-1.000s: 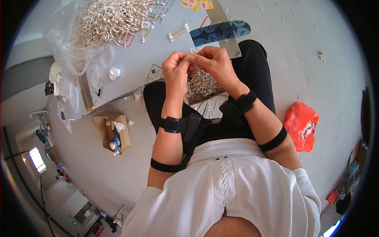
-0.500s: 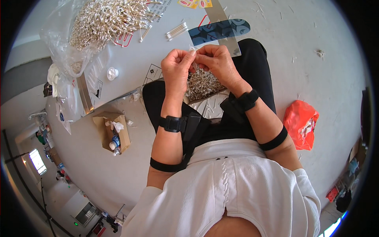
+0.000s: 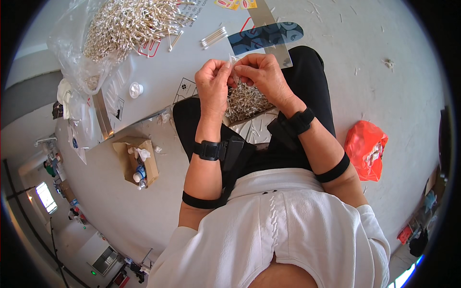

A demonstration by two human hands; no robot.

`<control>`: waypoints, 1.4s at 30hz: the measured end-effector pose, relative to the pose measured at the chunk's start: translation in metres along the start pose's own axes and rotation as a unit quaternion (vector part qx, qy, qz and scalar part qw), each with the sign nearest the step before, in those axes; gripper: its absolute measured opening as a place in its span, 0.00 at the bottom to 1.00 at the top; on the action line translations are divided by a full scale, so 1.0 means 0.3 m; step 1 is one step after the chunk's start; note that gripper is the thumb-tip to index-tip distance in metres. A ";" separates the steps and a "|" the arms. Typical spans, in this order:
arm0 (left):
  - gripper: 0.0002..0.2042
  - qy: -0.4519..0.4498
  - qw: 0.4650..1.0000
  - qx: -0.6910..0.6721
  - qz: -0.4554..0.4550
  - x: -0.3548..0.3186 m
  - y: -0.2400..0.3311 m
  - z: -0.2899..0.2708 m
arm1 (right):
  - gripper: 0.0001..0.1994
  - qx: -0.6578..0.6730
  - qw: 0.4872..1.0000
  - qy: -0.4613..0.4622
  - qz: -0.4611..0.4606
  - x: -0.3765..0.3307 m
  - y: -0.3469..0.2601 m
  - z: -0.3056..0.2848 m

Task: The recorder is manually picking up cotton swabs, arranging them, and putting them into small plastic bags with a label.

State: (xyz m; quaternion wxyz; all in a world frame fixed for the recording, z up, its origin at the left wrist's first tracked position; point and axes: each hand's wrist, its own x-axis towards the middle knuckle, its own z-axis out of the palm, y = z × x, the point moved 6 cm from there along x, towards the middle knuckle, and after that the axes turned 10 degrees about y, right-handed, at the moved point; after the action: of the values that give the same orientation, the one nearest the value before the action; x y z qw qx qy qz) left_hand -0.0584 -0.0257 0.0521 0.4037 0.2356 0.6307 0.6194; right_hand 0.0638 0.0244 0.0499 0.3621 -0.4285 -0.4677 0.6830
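Observation:
My left hand [image 3: 214,81] and my right hand [image 3: 263,76] meet above my knees, thumbs and fingers pinched on a small clear plastic bag [image 3: 234,59]. Only its top edge shows well; the fingers cover much of the rest, so I cannot make out what it contains. Just below the hands, between my legs, a box holds a heap of cotton swabs [image 3: 246,102]. On the table ahead, a small row of cotton swabs [image 3: 214,38] lies beside a dark blue patterned strip [image 3: 266,38].
A large pile of cotton swabs [image 3: 129,29] spills from a clear plastic bag [image 3: 72,41] on the grey table [image 3: 158,77]. A small white cup [image 3: 136,90] stands nearby. On the floor are a cardboard box [image 3: 152,165] with bottles, left, and a red plastic bag [image 3: 357,151], right.
My fingertips have shifted slightly on the small plastic bag, and a little more of its top edge shows between them. Both arms stay nearly in place.

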 end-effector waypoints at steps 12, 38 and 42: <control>0.04 -0.010 0.998 0.061 0.032 0.008 0.001 0.003 | 0.13 -0.113 0.994 0.004 0.012 0.046 -0.002 0.010; 0.06 0.006 0.982 0.150 0.115 0.024 -0.003 -0.021 | 0.07 -0.111 0.989 0.075 -0.064 0.046 0.029 -0.019; 0.05 0.025 0.973 0.186 0.135 0.030 0.007 -0.046 | 0.09 -0.101 0.989 0.077 -0.075 0.049 0.039 -0.013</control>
State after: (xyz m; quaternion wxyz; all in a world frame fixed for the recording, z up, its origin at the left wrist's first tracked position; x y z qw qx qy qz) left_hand -0.0749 -0.0266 0.0509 0.2496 0.3739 0.7070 0.5459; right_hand 0.0609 0.0355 0.0345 0.4024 -0.4777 -0.5357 0.5682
